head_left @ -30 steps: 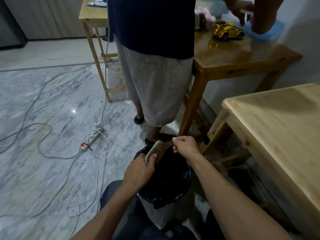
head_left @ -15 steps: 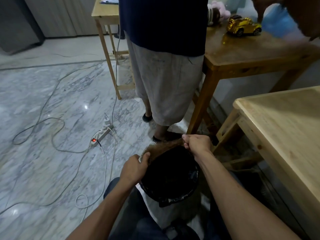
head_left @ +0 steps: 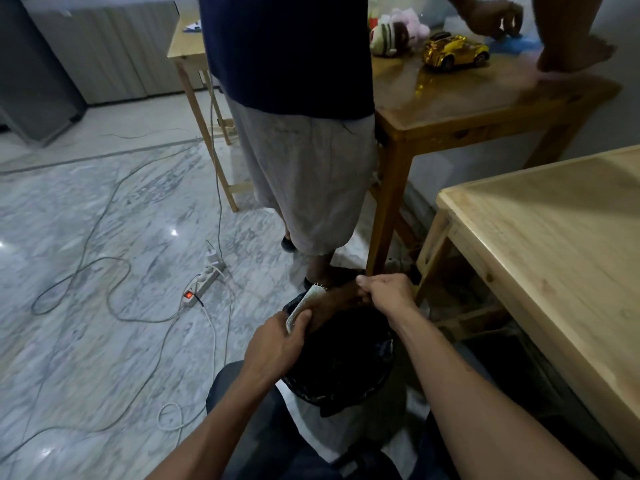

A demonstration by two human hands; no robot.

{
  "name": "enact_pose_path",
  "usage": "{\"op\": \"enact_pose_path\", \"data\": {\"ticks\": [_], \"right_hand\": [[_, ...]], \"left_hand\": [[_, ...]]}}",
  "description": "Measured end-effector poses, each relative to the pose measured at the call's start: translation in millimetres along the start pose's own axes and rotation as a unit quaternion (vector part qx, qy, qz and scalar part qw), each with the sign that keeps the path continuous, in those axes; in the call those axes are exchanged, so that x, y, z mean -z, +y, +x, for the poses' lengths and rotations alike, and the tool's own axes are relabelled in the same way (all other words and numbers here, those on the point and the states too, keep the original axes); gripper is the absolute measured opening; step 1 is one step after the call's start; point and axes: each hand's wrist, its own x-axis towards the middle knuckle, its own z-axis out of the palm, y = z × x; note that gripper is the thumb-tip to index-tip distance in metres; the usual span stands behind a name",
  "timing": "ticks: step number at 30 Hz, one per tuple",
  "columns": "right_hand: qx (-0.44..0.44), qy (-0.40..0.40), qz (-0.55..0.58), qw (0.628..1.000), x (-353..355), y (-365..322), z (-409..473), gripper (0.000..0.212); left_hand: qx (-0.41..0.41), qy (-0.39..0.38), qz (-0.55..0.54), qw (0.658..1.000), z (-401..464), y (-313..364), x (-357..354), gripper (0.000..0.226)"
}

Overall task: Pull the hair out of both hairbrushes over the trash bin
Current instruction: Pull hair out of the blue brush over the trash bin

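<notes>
Where the grey-veined marble floor [head_left: 86, 237] spreads out on the left, a white power strip with a red lit switch [head_left: 203, 280] lies among loose grey and white cables [head_left: 114, 271]. Just right of it, the left hand [head_left: 277, 342] has its fingers [head_left: 300, 318] wrapped tight around the lower end of a pale, flat hairbrush with short pins [head_left: 304, 303], tilted up over the round trash bin lined with a black bag [head_left: 341, 368]. A brown mat of hair [head_left: 341, 299] stretches from the brush face to the right hand [head_left: 389, 292], whose fingers are pinched closed on its far end, directly above the bin's opening. Behind the bin stands another person in a dark blue top and pale grey shorts [head_left: 304, 181]. Further right, a varnished brown wooden desk [head_left: 460, 109] carries a pink and white plush toy [head_left: 394, 29] and a shiny gold toy car [head_left: 453, 51]. A pale bare-wood desk [head_left: 554, 244] fills the right edge.
</notes>
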Motion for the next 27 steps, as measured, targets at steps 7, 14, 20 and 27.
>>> {"op": "enact_pose_path", "data": {"ticks": [7, 14, 20, 27], "right_hand": [[-0.001, 0.095, -0.008, 0.995, 4.8, -3.6, 7.9, 0.019], [0.097, -0.153, -0.084, 0.980, 3.0, -8.7, -6.0, 0.063], [0.100, -0.105, -0.201, 0.969, 1.9, -0.9, -3.0, 0.023], [-0.012, 0.105, -0.109, 0.988, -4.8, -5.7, 6.3, 0.029]], "left_hand": [[0.009, 0.019, 0.036, 0.999, 1.5, 1.9, 18.2, 0.053], [-0.014, 0.036, 0.085, 0.996, 5.2, 13.0, 10.3, 0.054], [-0.023, 0.011, 0.075, 0.997, -4.2, 2.4, 7.8, 0.053], [-0.024, 0.016, 0.067, 0.997, -10.9, -5.5, 28.4, 0.053]]}}
